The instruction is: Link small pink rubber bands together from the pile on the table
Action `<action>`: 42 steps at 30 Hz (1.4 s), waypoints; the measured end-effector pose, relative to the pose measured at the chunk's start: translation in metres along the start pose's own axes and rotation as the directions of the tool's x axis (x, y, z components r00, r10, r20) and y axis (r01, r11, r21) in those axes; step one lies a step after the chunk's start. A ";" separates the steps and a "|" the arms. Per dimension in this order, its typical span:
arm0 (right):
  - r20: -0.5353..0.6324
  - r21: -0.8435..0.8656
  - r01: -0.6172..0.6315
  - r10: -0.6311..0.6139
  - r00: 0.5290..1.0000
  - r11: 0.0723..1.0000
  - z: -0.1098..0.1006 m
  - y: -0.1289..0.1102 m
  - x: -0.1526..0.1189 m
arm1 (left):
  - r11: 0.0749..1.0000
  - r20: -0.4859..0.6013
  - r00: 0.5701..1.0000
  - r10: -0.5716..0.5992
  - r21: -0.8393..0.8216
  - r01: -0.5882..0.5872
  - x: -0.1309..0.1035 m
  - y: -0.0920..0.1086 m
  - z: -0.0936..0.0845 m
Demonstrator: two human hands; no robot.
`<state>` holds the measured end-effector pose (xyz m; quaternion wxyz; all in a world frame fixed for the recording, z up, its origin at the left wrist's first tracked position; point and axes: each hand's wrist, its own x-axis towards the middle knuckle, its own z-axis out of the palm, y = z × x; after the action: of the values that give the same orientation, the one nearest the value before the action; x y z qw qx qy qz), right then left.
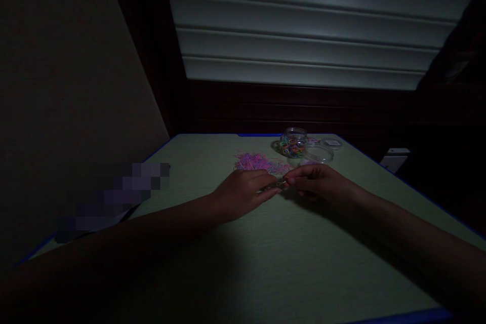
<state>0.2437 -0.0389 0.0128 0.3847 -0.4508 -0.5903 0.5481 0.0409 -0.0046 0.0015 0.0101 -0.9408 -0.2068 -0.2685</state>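
In the dim head view, my left hand (243, 193) is closed, with thumb and fingers pinching a small, slim, shiny metal thing (279, 184) that looks like a clip or clipper. My right hand (317, 180) meets its far tip, thumb and forefinger pressed together. Whatever lies between those right fingertips is too small and dark to name. Just beyond my left hand spreads a loose pile of tiny pink, purple and pale bands (256, 162). Behind my right hand stands an open clear jar (319, 153), partly hidden by the fingers.
Farther back is a clear jar of colourful hair ties (293, 143), with a round clear lid (331, 144) to its right. A blurred-out flat object (114, 200) lies at the left edge of the pale green table (273, 263). A wall and slatted panel (304, 30) bound the table.
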 end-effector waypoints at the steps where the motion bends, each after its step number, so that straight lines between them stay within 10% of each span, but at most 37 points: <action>1: 0.005 0.001 -0.002 0.002 1.000 1.000 0.000 0.000 0.000 | 1.000 0.003 1.000 0.001 -0.001 -0.001 0.000 0.000 0.000; 23: -0.145 -0.244 0.117 -0.155 0.977 0.963 0.001 0.001 0.003 | 0.999 0.022 0.999 0.044 0.030 -0.044 -0.001 -0.002 0.003; 42: 0.019 -0.517 0.309 -0.351 0.936 0.798 0.003 -0.004 -0.003 | 0.998 0.032 0.999 0.032 0.048 -0.034 0.000 -0.001 0.002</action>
<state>0.2417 -0.0428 0.0167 0.3632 -0.4478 -0.7684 0.2777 0.0417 -0.0039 -0.0005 0.0341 -0.9475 -0.1979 -0.2486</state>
